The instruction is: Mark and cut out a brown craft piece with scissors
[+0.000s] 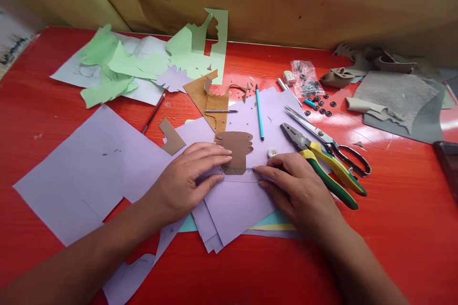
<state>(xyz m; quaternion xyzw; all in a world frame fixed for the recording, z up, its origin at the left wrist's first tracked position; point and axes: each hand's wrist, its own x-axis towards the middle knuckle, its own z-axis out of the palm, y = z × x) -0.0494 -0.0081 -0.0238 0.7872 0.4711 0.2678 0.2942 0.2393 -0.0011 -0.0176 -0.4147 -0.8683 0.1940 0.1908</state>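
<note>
1. Far left: purple paper (75, 176), flat on the red table (400, 238).
2. Next: pencil (153, 113).
3. Left hand (195, 176): open, thumb apart, fingertips touching the left side of the brown piece (236, 150).
4. Brown piece: flat on purple sheets (239, 209), between both hands.
5. Right hand (291, 181): half-curled near its lower right corner, grip impossible to tell.
6. Beside it: pliers (305, 143), then scissors (321, 133).

Red glossy tabletop (393, 243), wood grain faintly visible. Centre: stack of purple sheets (239, 212), teal sheet (189, 225) poking out underneath. Left: big purple sheet (77, 171). Far left: white paper (143, 94) under green cutouts. Far side, right of centre: clear plastic bag (307, 81), eraser (288, 77), loose black snap buttons (323, 111). Right: grey leather scraps (391, 93). Right edge: dark flat object (447, 164), cut off, unclear.
</note>
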